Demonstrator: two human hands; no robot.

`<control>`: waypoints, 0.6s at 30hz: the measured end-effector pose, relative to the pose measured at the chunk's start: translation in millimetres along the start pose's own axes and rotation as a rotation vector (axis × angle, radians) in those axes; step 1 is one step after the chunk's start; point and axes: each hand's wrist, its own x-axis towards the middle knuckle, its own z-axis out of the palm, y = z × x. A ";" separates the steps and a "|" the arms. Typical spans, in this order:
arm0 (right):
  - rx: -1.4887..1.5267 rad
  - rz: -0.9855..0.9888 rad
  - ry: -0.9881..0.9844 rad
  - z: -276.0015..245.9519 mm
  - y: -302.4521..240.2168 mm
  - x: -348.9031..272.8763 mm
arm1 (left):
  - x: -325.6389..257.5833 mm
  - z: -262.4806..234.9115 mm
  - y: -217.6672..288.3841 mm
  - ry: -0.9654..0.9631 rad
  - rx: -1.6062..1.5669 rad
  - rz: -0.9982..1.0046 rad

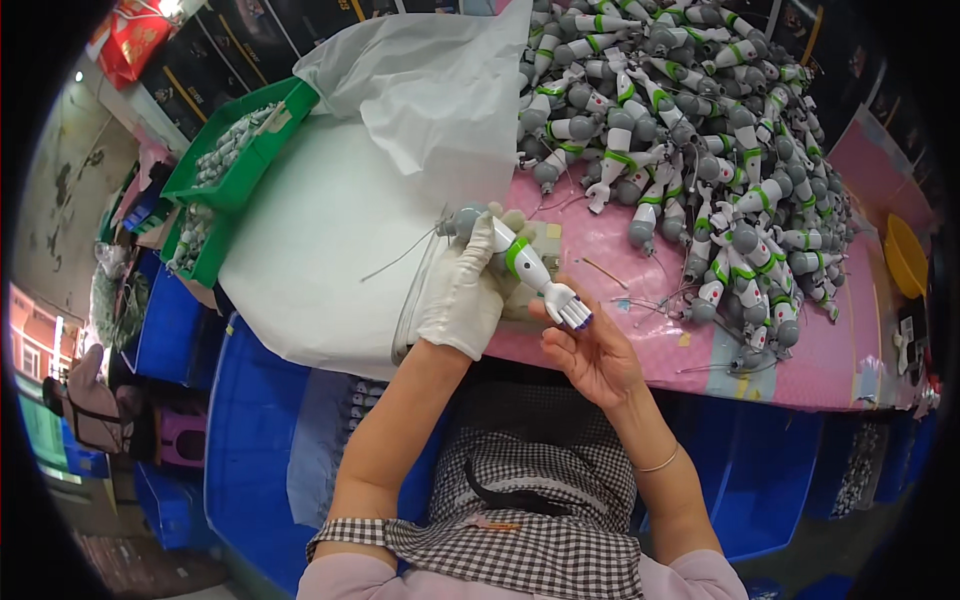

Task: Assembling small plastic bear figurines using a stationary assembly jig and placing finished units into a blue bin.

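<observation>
A white and grey toy arm (525, 262) with a green band lies across my left hand (462, 295), which wears a white glove and is closed round its grey shoulder end. Thin wires (400, 252) trail from that end toward the left. The toy's small white hand, with dark blue fingertips, points down to the right. Bare, palm up and with curled fingers, my right hand (603, 362) is closed about the toy's fingertips. Part of its fingers is hidden behind the toy.
A large heap of similar toy arms (690, 130) covers the right of the pink tabletop (640, 345). White sheeting (300, 250) lies on the left, with green trays (240, 150) of small grey parts beyond it. Blue bins (250, 420) stand below the table. A yellow bowl (905, 257) sits far right.
</observation>
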 end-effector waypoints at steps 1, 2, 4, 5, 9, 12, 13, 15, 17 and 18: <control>-0.040 -0.009 -0.029 3.6 1.8 -3.3 | -3.7 2.4 -2.5 -0.004 0.009 -0.003; -0.035 -0.016 -0.033 2.1 7.7 -4.7 | -7.8 4.5 -4.6 -0.031 -0.033 -0.030; 0.092 -0.116 -0.147 -2.7 21.8 -4.1 | -14.7 9.2 -6.9 -0.067 -0.064 -0.058; -0.038 -0.208 -0.126 -1.6 25.8 -6.0 | -19.8 11.9 -8.0 -0.110 -0.055 -0.063; -1.169 -0.424 0.044 12.2 15.6 -15.4 | -25.3 10.8 -3.1 -0.223 -0.054 -0.150; -1.561 -0.351 -0.172 22.9 -0.4 -14.6 | -25.7 5.3 -4.1 -0.224 -0.103 -0.236; -1.620 -0.391 -0.140 21.2 -5.0 -16.1 | -24.8 -0.4 -6.0 -0.248 -0.144 -0.243; -1.497 -0.225 0.102 19.8 -26.7 -20.1 | -29.7 3.5 -10.4 -0.188 -0.126 -0.256; -1.363 -0.077 0.339 23.1 -41.5 -12.6 | -34.2 -0.1 -18.5 -0.200 -0.134 -0.312; -1.079 -0.121 0.394 26.1 -42.5 -0.4 | -37.9 -3.6 -19.9 -0.211 -0.138 -0.345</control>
